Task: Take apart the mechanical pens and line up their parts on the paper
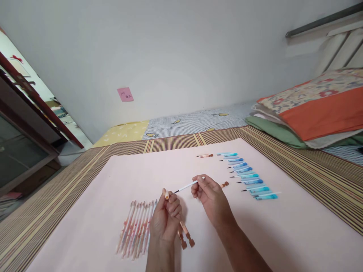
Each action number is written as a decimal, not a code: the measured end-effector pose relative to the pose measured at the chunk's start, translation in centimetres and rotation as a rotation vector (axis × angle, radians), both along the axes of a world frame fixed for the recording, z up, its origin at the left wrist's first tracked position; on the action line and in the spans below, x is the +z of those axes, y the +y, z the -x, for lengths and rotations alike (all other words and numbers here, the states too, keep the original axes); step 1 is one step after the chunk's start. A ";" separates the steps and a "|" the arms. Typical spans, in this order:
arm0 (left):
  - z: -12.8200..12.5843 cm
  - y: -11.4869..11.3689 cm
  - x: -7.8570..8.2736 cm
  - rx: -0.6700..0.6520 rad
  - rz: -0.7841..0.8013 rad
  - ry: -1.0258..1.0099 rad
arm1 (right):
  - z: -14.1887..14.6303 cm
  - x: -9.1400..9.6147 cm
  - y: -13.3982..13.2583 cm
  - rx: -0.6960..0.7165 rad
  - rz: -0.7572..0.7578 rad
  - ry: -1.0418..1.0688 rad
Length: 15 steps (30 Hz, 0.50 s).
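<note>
My left hand (168,215) is closed around a peach pen barrel (167,195), whose round end shows above the fingers. In my right hand (211,192), thumb and fingers pinch a thin white pen refill (187,186). The refill slants down to the left, its dark tip close to the left hand's fingers; whether it touches them I cannot tell. Partly behind the left wrist lie peach pen pieces with brown ends (187,235). Another brown-ended piece (225,184) sticks out behind the right hand.
Several slim, pinkish pens (136,228) lie side by side at left. Blue pen pieces and dark-tipped refills (249,177) form a slanting row at right. A brown-ended pen piece (208,155) lies farther back on the pale pink sheet (124,173). Folded bedding (320,113) stands back right.
</note>
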<state>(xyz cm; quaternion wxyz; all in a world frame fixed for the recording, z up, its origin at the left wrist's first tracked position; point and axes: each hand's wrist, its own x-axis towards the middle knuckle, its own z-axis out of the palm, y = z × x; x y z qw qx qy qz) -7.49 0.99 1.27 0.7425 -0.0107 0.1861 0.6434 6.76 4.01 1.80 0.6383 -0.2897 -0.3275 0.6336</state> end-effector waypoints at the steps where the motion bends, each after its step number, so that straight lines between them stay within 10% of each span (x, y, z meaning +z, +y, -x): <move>1: 0.0 0.0 0.0 0.006 0.008 0.003 | 0.0 0.1 -0.1 0.000 -0.004 -0.011; 15: -0.2 0.6 0.5 0.193 0.213 0.098 | 0.0 1.9 -1.3 -0.214 -0.145 -0.332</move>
